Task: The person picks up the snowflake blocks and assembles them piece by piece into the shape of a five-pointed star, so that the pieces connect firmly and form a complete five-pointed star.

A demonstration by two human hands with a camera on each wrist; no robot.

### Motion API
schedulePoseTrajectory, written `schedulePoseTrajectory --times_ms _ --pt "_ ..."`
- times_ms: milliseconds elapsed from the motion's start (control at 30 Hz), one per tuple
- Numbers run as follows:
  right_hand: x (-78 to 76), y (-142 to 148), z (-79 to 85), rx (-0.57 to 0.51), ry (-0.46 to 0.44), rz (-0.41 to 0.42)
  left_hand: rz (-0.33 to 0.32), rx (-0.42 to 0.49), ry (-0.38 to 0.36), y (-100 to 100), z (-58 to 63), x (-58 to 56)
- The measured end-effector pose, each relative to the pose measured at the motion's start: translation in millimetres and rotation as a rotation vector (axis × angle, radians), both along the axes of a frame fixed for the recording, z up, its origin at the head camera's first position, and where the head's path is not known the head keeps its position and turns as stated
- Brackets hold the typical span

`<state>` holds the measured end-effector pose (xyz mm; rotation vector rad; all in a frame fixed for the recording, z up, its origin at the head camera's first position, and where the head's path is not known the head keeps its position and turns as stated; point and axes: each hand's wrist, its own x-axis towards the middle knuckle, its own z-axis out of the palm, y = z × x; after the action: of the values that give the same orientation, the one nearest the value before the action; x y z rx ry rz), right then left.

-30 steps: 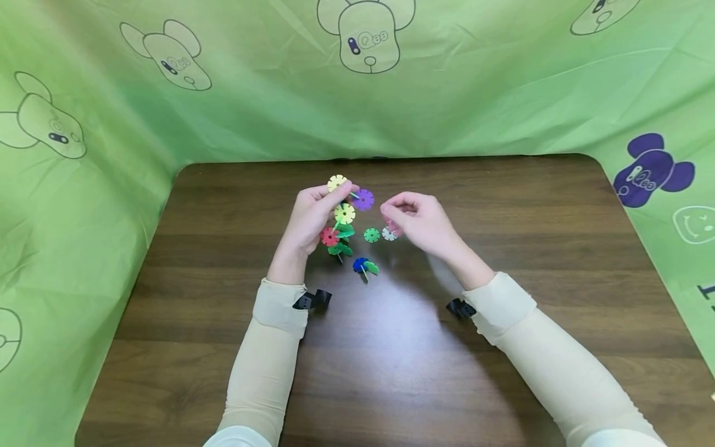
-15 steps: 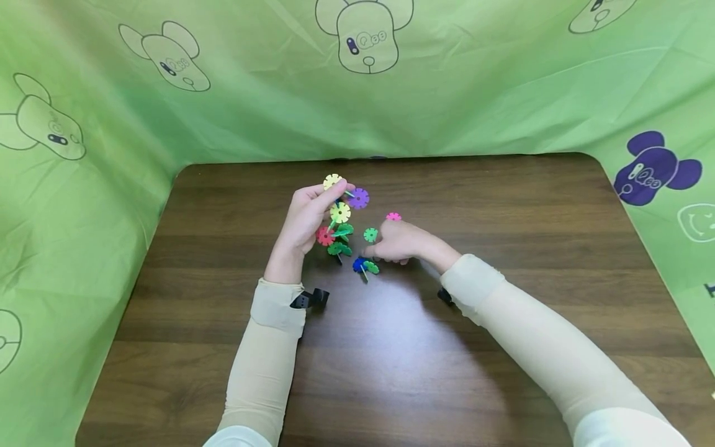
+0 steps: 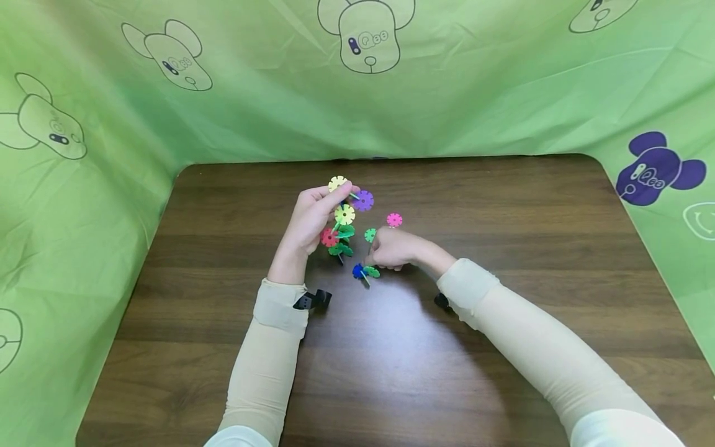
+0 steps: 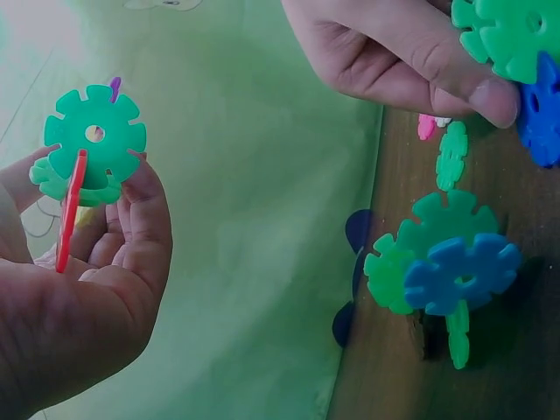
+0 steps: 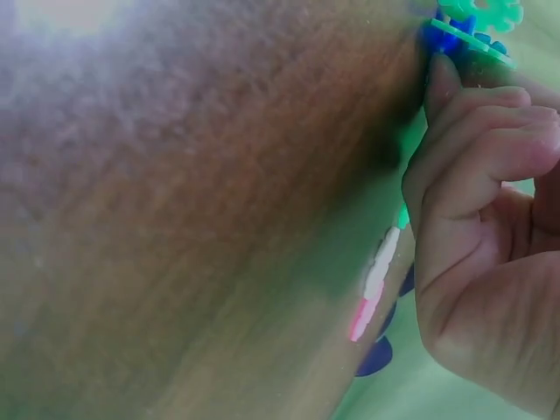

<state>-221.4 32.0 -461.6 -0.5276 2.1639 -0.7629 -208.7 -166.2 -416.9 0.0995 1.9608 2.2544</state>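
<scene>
My left hand (image 3: 313, 217) pinches the upper part of a chain of notched plastic snowflake discs. A yellow disc (image 3: 344, 215) and a purple disc (image 3: 364, 200) show beside its thumb, with a red disc (image 3: 329, 238) and green ones lower down. In the left wrist view, this chain's green disc (image 4: 79, 140) hides part of the curled fingers. My right hand (image 3: 393, 248) reaches low over the table. Its thumb and index finger are at a small piece of joined discs, a blue disc (image 4: 542, 114) with a green disc (image 4: 512, 35), and pinch it.
Another joined piece with a blue disc (image 4: 462, 273) and green discs stands on the wooden table (image 3: 223, 347). Beyond lie a loose green disc (image 3: 370, 235), a pink disc (image 3: 394, 220) and a white disc (image 5: 381, 262). A green printed curtain (image 3: 268, 118) surrounds the table.
My right hand has come down from near the pink and white discs to the blue-and-green piece, which has shifted slightly towards me. The left hand keeps its grip and place.
</scene>
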Motion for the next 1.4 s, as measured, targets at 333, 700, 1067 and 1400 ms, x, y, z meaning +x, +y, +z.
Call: schedulePoseTrajectory --times_ms 333,700,1067,1400 --pt "0.9 14 -3.5 -0.184 -0.050 -0.093 -0.015 0.017 0.003 5 0.2 1.5" --pt "-2.8 47 17.9 -0.605 0.156 -0.641 0.055 0.018 -0.009 25 -3.9 5.6" --pt "6.8 50 36.0 -1.048 0.243 -0.974 0.135 0.063 -0.018 47 -10.6 12.3" --pt "14.0 43 34.9 -1.086 0.252 -1.018 0.155 0.078 -0.010 55 -11.5 14.5"
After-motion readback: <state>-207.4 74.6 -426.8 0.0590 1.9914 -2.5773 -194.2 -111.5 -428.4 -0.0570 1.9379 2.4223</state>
